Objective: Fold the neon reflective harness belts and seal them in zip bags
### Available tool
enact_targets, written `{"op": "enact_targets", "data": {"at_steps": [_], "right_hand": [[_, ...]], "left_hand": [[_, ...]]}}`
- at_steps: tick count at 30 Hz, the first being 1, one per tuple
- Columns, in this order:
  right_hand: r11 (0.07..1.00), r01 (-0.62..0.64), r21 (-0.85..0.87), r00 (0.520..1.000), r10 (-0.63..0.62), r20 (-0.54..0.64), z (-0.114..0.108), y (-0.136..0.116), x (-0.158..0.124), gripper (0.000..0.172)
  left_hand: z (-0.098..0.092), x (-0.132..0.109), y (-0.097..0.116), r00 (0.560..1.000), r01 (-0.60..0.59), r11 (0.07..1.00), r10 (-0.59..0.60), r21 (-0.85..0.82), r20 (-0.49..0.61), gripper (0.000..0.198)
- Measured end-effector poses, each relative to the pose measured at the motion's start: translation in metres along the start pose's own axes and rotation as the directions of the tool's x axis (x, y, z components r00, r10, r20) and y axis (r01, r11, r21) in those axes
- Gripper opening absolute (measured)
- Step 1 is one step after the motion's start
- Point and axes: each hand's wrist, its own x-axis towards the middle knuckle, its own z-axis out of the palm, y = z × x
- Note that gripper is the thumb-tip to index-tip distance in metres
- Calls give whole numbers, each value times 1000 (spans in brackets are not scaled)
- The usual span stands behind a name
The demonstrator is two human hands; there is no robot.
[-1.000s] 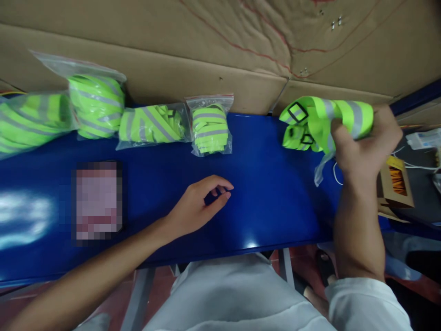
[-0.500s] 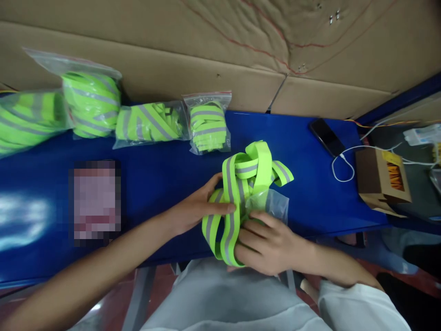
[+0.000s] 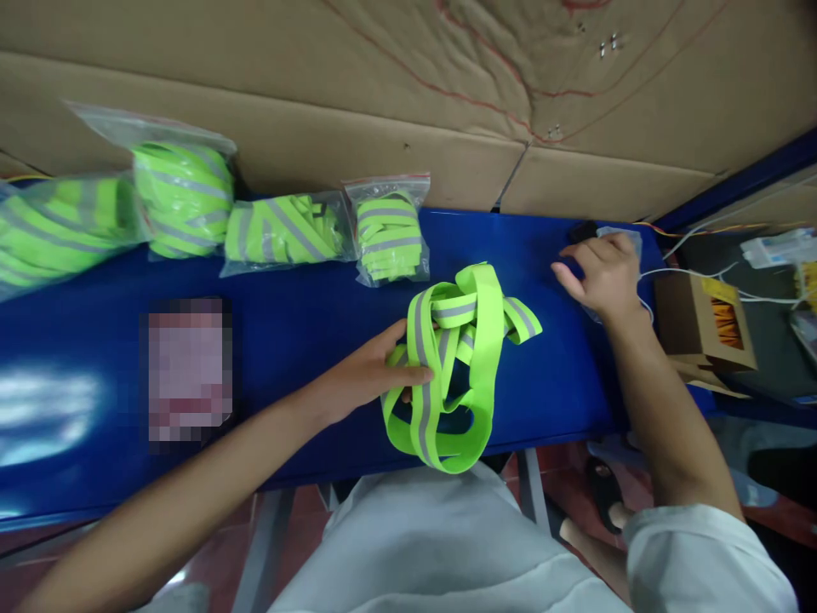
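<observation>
My left hand (image 3: pixel 376 375) is closed on a loosely looped reflective strap (image 3: pixel 425 417), its thumb over one band and its fingers partly hidden behind. The strap is bright yellow-green with a grey stripe. Its lower loops reach the table's front edge. Over at the right of the table is my right hand (image 3: pixel 600 277), thumb apart from loosely bent fingers. A clear plastic bag (image 3: pixel 629 241) shows behind and below that hand, over the dark phone (image 3: pixel 582 230). No grip on the bag is visible.
Several clear zip bags of the same strap, one of them a small bag (image 3: pixel 391 238), line the back of the blue table (image 3: pixel 542 366). A blurred-out item (image 3: pixel 188 370) lies at left. A cardboard box (image 3: pixel 702 319) and white cable (image 3: pixel 677 272) are at right.
My right hand has left the strap and moved right and away from me, to the phone. The clear bag has gone with it. My left hand keeps hold of the strap.
</observation>
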Motion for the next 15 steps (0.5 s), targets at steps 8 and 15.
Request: {"op": "enact_targets", "data": {"at_steps": [8,15], "right_hand": [[965,-206,162,976,190,105,-34,-48,7,50],[710,-294,640,852,-108,512,-46,-117,21,72]], "left_hand": [[-9,-2,9,994,-32,998,25,-57,-110,73],[-15,-2,17,989,-66,986,44,-154,-143,52]]}}
